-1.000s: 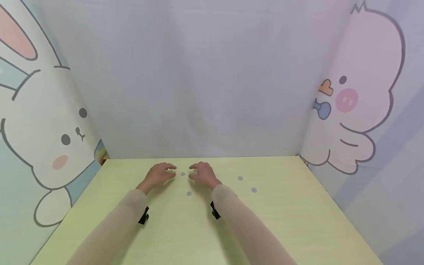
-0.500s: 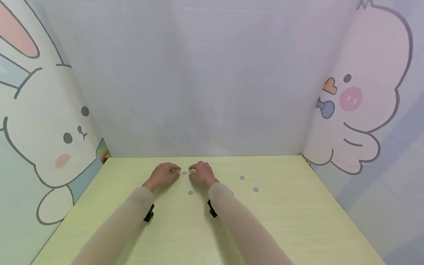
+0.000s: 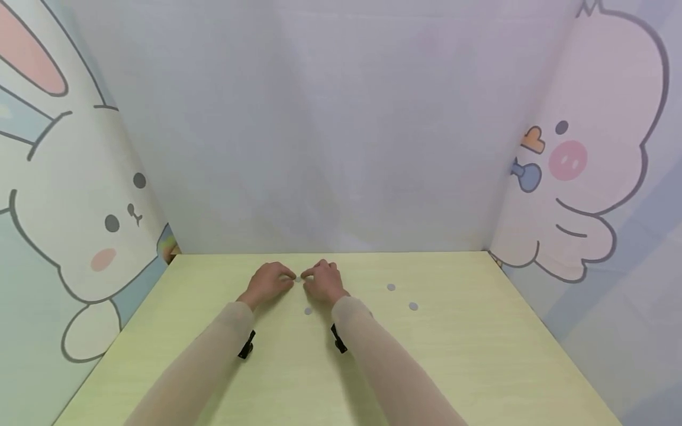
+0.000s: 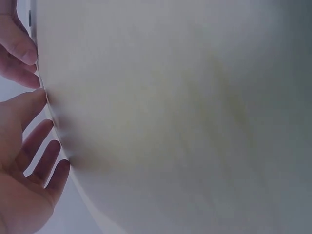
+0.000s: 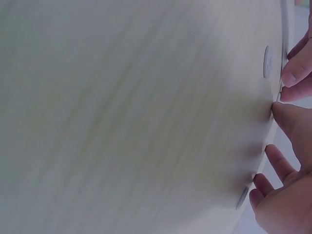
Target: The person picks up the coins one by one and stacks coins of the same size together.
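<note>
A small flat grey disc [image 3: 298, 279] lies on the table between both hands, partly covered by fingertips in the head view. My left hand [image 3: 269, 283] reaches it from the left, thumb and index tip right at its edge. From the opposite side comes my right hand [image 3: 324, 283], its index tip close to the same disc. Both wrist views show the left hand [image 4: 29, 165] and the right hand [image 5: 287, 180] with fingers spread and gently bent, fingertips down at the tabletop. A second grey disc [image 3: 308, 311] lies nearer me, just below the hands.
Two more grey discs [image 3: 391, 287] lie to the right on the pale yellow table [image 3: 469, 367]. A plain curtain [image 3: 330, 130] rises behind the table's far edge. Side curtains carry a printed rabbit [image 3: 80, 219] and a printed duckling [image 3: 597, 106].
My two hands have drawn closer together, the left moving right and the right moving slightly left, until their fingertips flank the far disc. The head view has shifted a little.
</note>
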A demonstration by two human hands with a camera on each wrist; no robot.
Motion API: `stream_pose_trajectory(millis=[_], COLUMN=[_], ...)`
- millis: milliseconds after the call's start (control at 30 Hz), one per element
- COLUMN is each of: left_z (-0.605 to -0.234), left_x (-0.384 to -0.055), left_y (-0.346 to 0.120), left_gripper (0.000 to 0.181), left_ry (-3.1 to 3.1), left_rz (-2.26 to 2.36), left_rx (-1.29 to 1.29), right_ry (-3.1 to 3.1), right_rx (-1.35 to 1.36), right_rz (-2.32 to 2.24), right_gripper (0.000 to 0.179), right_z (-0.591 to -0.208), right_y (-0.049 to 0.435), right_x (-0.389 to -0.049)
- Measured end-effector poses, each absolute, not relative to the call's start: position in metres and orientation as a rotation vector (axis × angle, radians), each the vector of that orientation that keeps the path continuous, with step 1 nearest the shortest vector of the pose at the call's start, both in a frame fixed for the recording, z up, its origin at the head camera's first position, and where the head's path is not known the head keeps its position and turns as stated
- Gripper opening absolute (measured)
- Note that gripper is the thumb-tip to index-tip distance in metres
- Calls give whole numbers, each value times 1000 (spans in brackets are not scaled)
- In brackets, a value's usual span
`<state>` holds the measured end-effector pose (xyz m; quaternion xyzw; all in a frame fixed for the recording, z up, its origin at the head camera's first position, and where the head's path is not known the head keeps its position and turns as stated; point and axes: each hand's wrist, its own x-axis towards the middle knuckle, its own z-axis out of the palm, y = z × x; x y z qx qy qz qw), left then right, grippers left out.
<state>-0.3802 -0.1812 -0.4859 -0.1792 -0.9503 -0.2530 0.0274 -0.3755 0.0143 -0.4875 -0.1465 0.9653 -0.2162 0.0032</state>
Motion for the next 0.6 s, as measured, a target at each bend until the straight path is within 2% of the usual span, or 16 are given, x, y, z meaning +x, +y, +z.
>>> stream_pose_trajectory(millis=[600], left_z=[-492], left_x=[-378], left_y=[-178], left_gripper=[6], left_ry=[-2857], left_rz=[-774], left_rx=[-579], right_ry=[3097], right_rx=[-381], right_rz=[-725], right_gripper=[7], right_z=[-487], right_y=[9], right_x=[-373])
